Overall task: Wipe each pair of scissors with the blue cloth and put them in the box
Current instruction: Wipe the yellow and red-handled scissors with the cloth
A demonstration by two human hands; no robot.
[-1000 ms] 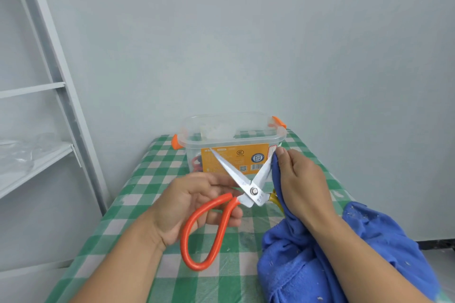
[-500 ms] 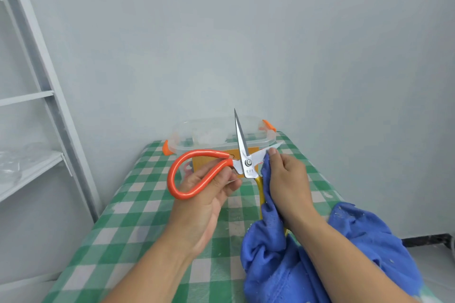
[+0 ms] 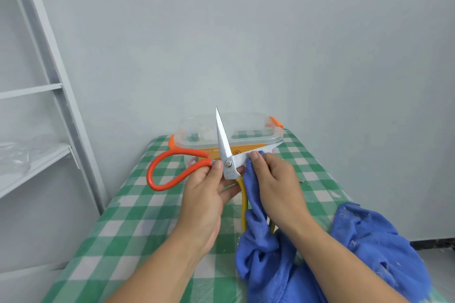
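The left hand (image 3: 206, 194) grips the open orange scissors (image 3: 228, 163) by the handle; the right hand (image 3: 275, 179) pinches the blue cloth (image 3: 266, 265) round one blade. Best to wipe outward to the tip, slowly.

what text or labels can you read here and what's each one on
"CCC" in an oval: on the orange label of the clear box, just legible.
Rest of that label's print: too small, partly hidden behind the orange-handled scissors.
Stamp on the scissors' blade below the pivot: blurred, unreadable.
No other text visible.
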